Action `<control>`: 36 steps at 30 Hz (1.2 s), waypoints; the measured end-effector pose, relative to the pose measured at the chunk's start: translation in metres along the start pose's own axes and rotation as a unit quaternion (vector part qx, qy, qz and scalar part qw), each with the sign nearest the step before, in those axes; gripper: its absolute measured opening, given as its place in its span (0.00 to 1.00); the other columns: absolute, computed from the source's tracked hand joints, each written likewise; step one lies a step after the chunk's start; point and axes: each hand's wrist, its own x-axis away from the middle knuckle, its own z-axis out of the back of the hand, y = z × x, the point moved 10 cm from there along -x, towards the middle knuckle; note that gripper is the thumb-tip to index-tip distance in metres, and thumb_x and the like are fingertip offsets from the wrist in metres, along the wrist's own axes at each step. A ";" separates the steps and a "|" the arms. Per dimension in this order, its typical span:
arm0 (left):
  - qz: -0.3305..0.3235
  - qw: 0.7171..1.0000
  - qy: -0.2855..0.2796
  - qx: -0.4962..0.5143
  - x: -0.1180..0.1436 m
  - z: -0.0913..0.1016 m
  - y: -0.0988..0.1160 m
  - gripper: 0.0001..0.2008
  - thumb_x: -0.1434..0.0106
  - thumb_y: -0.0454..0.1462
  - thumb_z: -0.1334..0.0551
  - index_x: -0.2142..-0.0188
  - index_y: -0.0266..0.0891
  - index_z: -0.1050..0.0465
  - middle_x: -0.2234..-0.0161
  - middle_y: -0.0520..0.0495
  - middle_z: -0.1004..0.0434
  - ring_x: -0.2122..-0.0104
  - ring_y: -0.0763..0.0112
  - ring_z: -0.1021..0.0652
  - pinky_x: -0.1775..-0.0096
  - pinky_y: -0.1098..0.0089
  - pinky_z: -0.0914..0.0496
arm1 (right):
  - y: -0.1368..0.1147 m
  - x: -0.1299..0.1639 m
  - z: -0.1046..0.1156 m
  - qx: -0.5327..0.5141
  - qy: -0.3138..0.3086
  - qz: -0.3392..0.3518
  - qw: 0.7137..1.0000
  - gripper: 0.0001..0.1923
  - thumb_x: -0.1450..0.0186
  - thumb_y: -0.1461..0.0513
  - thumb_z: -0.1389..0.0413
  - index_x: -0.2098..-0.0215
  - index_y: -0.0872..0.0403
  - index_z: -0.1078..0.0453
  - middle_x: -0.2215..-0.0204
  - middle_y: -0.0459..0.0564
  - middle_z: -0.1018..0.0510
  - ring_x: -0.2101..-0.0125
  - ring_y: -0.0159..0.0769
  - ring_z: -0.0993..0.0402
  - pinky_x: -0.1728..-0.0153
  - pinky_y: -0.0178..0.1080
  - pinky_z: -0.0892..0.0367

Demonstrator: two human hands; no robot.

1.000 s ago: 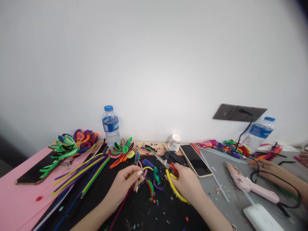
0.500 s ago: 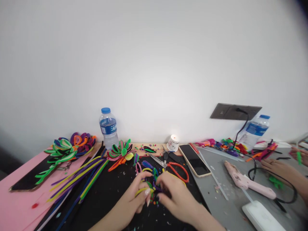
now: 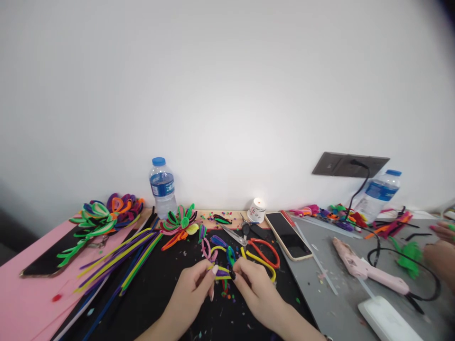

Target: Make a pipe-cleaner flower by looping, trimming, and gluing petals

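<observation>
Between my two hands is a short, leaf-shaped loop of yellow and purple pipe cleaners (image 3: pixel 222 273). My left hand (image 3: pixel 195 289) pinches its left end between thumb and fingers. At the other end my right hand (image 3: pixel 256 290) pinches it the same way. Just beyond my fingers lie bent pipe cleaner loops, among them a pink one (image 3: pixel 206 248) and a blue-green one (image 3: pixel 230 255). Red-handled scissors (image 3: pixel 263 251) lie partly open past my right hand, with a yellow pipe cleaner (image 3: pixel 265 262) near their handles.
Loose pipe cleaners (image 3: pixel 117 260) and finished pipe cleaner flowers (image 3: pixel 95 218) lie to the left. A water bottle (image 3: pixel 163 189) stands by the wall. Right are a phone (image 3: pixel 289 237), a pink glue gun (image 3: pixel 369 272) with a cord, and another person's hand (image 3: pixel 441 255). A paper cup (image 3: pixel 256 211) is upside down.
My hands have drawn slightly apart and lower, with the yellow and purple loop now stretched between them. The other person's hand has moved right, away from the green pipe cleaner bundle.
</observation>
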 end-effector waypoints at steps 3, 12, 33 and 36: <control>-0.013 1.000 0.014 -0.024 0.001 0.003 0.005 0.19 0.39 0.46 0.50 0.81 0.38 0.40 0.86 0.55 0.41 0.84 0.77 0.40 0.80 0.76 0.48 | -0.002 -0.001 0.001 -0.005 0.007 0.008 1.000 0.08 0.38 0.67 0.55 0.75 0.53 0.45 0.80 0.40 0.43 0.79 0.28 0.45 0.77 0.30 0.49; -0.044 0.998 -0.016 -0.050 0.001 -0.001 0.013 0.14 0.39 0.42 0.49 0.75 0.37 0.34 0.82 0.53 0.34 0.82 0.76 0.36 0.77 0.76 0.44 | -0.001 -0.002 -0.001 -0.006 -0.006 0.016 1.000 0.10 0.39 0.67 0.53 0.78 0.53 0.43 0.81 0.40 0.42 0.79 0.27 0.44 0.77 0.30 0.49; 0.055 0.959 -0.128 0.247 -0.003 -0.027 -0.017 0.12 0.39 0.45 0.47 0.72 0.38 0.43 0.83 0.59 0.42 0.87 0.83 0.44 0.82 0.78 0.47 | 0.044 -0.009 0.038 0.126 0.073 -0.077 0.986 0.12 0.41 0.66 0.51 0.59 0.54 0.37 0.64 0.52 0.29 0.63 0.38 0.33 0.61 0.39 0.38; 0.049 0.961 -0.118 0.243 -0.006 -0.022 -0.018 0.12 0.39 0.45 0.47 0.69 0.36 0.40 0.83 0.56 0.37 0.86 0.82 0.40 0.82 0.78 0.47 | 0.068 -0.010 0.035 0.213 0.033 -0.104 0.971 0.17 0.46 0.70 0.51 0.57 0.58 0.37 0.61 0.55 0.30 0.59 0.42 0.35 0.56 0.42 0.40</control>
